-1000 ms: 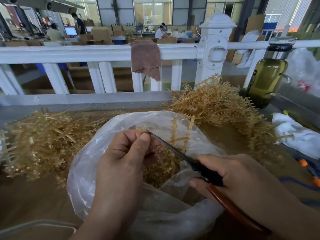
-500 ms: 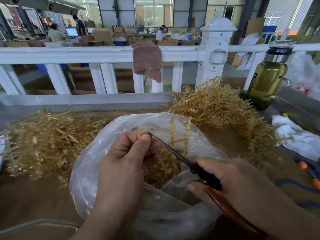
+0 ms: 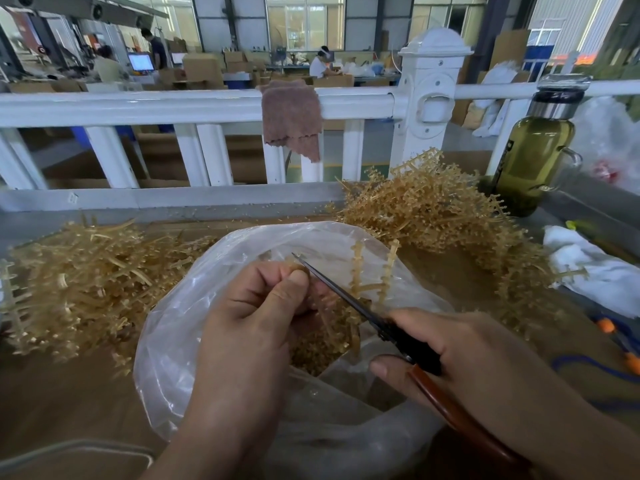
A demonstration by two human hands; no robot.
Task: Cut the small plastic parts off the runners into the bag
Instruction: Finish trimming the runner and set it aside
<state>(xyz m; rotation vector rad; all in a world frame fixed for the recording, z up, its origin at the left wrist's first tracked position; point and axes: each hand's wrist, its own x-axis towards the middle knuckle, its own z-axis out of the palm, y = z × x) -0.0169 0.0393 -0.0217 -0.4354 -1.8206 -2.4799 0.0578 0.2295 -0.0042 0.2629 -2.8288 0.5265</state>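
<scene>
A clear plastic bag (image 3: 180, 327) lies open on the table with small tan cut parts (image 3: 311, 355) heaped inside. Over its mouth my left hand (image 3: 256, 320) pinches a tan plastic runner (image 3: 370, 275) whose two toothed branches stick up beyond the blades. My right hand (image 3: 460, 358) grips scissors (image 3: 349, 299) with dark blades and a red-brown handle. The blades lie against the runner right beside my left thumb, their tip pointing up and to the left.
A pile of tan runners (image 3: 86, 282) lies left of the bag and a taller pile (image 3: 436, 209) at the back right. A green glass bottle (image 3: 533, 157), a white cloth (image 3: 595, 268) and orange-tipped blue cords (image 3: 620, 344) are at the right. A white railing (image 3: 194, 105) with a brown rag (image 3: 291, 116) borders the far side.
Almost nothing differs; the scissors stay against the runner beside my left thumb and the view has shifted slightly.
</scene>
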